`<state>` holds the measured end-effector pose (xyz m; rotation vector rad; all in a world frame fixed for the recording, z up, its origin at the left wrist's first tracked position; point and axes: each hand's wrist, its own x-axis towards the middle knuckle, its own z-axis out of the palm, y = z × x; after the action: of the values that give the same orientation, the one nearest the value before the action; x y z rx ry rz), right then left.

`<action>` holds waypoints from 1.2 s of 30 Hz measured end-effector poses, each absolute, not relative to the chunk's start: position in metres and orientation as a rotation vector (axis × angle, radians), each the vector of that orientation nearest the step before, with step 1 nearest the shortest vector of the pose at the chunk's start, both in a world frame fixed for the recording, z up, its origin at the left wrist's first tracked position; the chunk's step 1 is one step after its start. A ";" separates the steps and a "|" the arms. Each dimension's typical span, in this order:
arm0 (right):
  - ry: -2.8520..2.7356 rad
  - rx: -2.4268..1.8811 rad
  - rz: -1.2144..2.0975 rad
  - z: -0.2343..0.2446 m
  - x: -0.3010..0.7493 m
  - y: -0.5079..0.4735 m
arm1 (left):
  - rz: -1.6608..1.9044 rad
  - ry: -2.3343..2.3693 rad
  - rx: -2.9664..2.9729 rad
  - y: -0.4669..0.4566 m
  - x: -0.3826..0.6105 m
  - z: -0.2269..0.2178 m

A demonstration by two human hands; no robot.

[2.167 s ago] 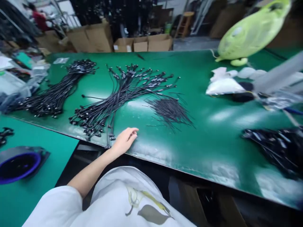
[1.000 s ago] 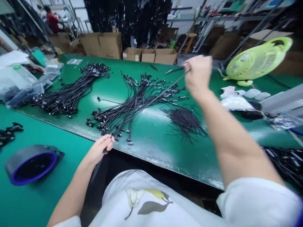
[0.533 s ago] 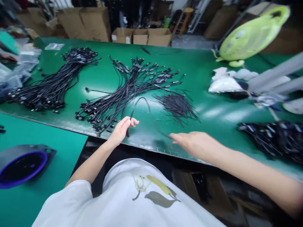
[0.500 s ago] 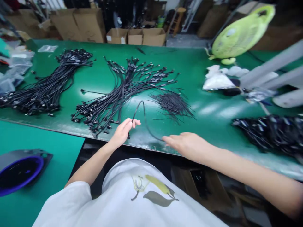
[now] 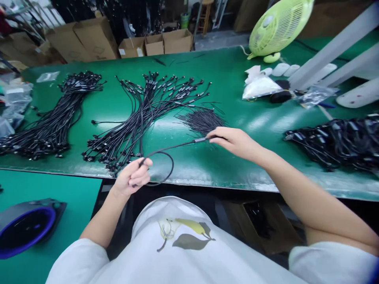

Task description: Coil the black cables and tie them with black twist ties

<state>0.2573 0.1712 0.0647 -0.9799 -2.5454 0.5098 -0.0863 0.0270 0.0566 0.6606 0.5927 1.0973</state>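
Note:
My left hand (image 5: 133, 176) is closed on a black cable (image 5: 168, 150) near the front edge of the green table (image 5: 237, 106). The cable curls into one loop beside that hand and runs up and right. My right hand (image 5: 233, 140) pinches its far end, by a grey connector, just in front of a small heap of thin black ties (image 5: 201, 119). A large fanned pile of the same black cables (image 5: 142, 114) lies right behind my left hand.
A second cable bundle (image 5: 50, 118) lies at the left, a tangled black heap (image 5: 334, 140) at the right. A lime-green fan (image 5: 278, 25), white bags (image 5: 260, 85) and cardboard boxes (image 5: 154, 43) stand at the back. A blue-rimmed round device (image 5: 26, 227) sits on the lower left table.
My right hand has moved up and away from the table edge with the cable's end, drawing it out. My left hand drew back toward me, and the cable's arch became a loop beside it.

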 end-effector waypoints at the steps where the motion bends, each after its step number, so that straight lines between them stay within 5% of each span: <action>1: -2.505 -1.011 0.461 0.057 0.260 0.170 | 1.200 0.624 0.586 0.026 -0.094 0.060; 7: -2.852 -0.808 0.068 0.028 0.223 0.109 | 1.411 0.917 0.560 0.043 -0.089 0.057; 11: -2.931 -0.377 0.346 0.042 0.183 0.072 | 1.223 1.077 1.070 0.049 -0.051 0.036; 15: -2.551 -0.602 0.619 0.053 0.169 0.091 | 0.866 1.025 1.332 0.035 -0.034 0.027; 25: -1.219 -0.927 1.627 -0.005 0.113 0.092 | 1.248 0.739 0.421 0.046 -0.019 0.039; 36: -0.890 -0.846 1.799 -0.002 0.102 0.089 | 1.264 0.820 0.570 0.042 -0.017 0.035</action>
<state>0.1017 0.0893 -0.0024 -0.8457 -0.8898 1.7993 -0.0171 0.0415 0.0352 0.5702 0.8198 1.2637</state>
